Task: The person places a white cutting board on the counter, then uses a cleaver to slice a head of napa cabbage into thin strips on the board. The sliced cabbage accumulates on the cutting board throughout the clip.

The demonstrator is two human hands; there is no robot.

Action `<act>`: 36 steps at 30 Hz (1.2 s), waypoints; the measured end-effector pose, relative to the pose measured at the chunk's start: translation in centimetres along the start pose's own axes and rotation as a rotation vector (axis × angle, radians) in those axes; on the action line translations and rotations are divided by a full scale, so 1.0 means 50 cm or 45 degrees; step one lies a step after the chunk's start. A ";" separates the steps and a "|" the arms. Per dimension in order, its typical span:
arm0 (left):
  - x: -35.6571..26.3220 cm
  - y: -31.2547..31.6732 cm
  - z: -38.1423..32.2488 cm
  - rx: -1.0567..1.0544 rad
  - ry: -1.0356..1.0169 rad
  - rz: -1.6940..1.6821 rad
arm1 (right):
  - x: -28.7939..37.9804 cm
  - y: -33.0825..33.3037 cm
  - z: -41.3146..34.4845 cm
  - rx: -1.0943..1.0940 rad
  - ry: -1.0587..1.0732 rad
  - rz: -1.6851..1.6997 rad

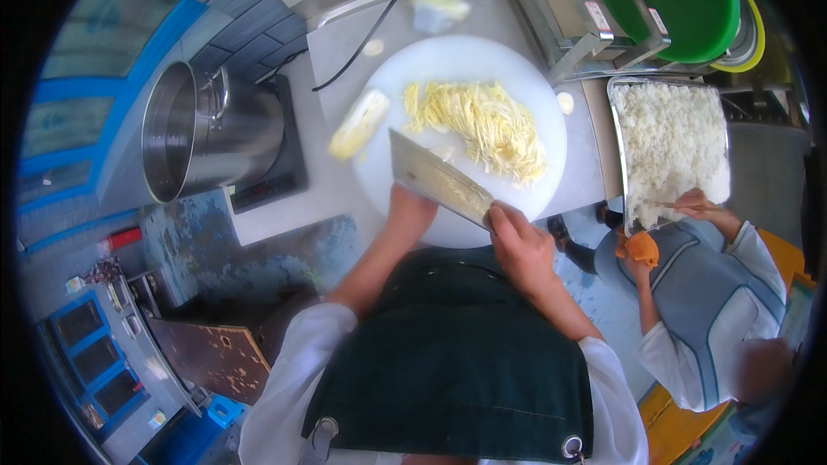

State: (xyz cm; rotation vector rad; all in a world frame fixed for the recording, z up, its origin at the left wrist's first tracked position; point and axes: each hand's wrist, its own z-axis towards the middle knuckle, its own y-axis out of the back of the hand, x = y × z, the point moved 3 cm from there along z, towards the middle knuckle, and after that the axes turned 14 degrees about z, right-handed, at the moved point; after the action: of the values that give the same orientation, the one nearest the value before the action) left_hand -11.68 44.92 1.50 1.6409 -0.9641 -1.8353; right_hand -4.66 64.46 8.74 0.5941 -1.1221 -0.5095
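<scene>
My right hand (522, 247) grips the handle end of a wide cleaver (439, 181), whose blade is tilted and has bits of cabbage stuck on it. My left hand (413, 210) is at the blade's lower edge, its fingers mostly hidden behind the metal. Beneath them lies a round white cutting board (459, 61). A curved heap of shredded napa cabbage (491, 123) rests on the board, beyond the cleaver. An uncut piece of cabbage (359, 124) lies at the board's left edge.
On the left, a large steel pot (239, 135) stands on a black induction cooker (291, 142). A metal tray of white rice (672, 135) is at the right, where a co-worker (698, 297) holds chopsticks. A metal rack (575, 51) holds a green basin (678, 0). A black cable crosses the counter.
</scene>
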 end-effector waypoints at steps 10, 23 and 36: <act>0.029 -0.016 -0.013 -0.020 0.082 0.129 | 0.023 -0.009 0.006 0.187 -0.200 0.006; -0.002 0.017 0.011 0.193 0.421 -0.262 | 0.007 0.023 0.043 -0.128 -0.535 0.546; -0.041 0.066 0.033 0.373 0.304 -0.420 | -0.014 0.046 0.082 0.020 -1.265 1.517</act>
State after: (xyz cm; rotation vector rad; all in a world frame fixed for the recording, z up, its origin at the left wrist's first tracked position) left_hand -13.27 44.68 5.42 2.2553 -0.9332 -1.7001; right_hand -8.57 65.89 11.10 -0.4530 -2.1480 0.3208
